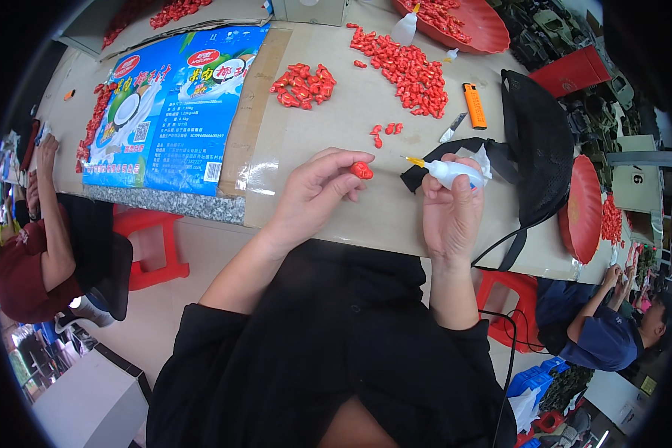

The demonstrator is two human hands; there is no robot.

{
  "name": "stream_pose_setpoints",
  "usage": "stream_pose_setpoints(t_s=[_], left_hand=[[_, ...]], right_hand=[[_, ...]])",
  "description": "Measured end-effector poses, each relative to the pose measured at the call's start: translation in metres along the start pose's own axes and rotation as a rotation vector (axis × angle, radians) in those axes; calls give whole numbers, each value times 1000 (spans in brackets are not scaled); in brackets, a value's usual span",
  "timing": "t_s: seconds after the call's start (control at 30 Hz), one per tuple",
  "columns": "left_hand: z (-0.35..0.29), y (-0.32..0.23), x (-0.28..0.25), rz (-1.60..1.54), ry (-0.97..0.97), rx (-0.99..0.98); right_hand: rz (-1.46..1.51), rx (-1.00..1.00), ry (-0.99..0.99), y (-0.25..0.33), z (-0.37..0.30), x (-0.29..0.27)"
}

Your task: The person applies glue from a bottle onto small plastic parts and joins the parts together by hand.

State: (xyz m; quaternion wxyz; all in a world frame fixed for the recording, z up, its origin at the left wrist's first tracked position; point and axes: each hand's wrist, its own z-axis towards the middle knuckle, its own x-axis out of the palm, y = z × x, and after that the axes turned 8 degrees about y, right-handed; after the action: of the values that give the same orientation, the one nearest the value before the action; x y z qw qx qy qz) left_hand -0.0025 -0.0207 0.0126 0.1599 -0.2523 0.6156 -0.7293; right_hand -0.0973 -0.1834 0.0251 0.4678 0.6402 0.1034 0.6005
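Between the thumb and forefinger of my left hand [317, 190] is a small glossy red piece [362, 170]. My right hand [451, 209] grips a white squeeze bottle [449, 174] with a yellow nozzle [416, 161], tipped sideways toward the red piece but apart from it. A crumpled white tissue [479, 160] is by the bottle. Beyond my hands lie a few loose red pieces [386, 133], a small heap of larger red pieces [304, 86] and a wide spread of red pieces [418, 78].
An orange lighter [474, 106] and a small blade [452, 128] lie near a black mesh bag [541, 142]. A second squeeze bottle [405, 28] stands by a red tray [485, 26]. Flattened blue cardboard [175, 112] covers the left side. People sit at both sides.
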Motion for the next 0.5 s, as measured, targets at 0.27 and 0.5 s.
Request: stream_pose_setpoints(t_s=[0.27,0.5], left_hand=[[-2,2,-1,-444,10,5],[-1,4,-4,-695,76,-122]], right_hand=[[-27,41,124,8,9,9],[-487,-205,255,0,5,9]])
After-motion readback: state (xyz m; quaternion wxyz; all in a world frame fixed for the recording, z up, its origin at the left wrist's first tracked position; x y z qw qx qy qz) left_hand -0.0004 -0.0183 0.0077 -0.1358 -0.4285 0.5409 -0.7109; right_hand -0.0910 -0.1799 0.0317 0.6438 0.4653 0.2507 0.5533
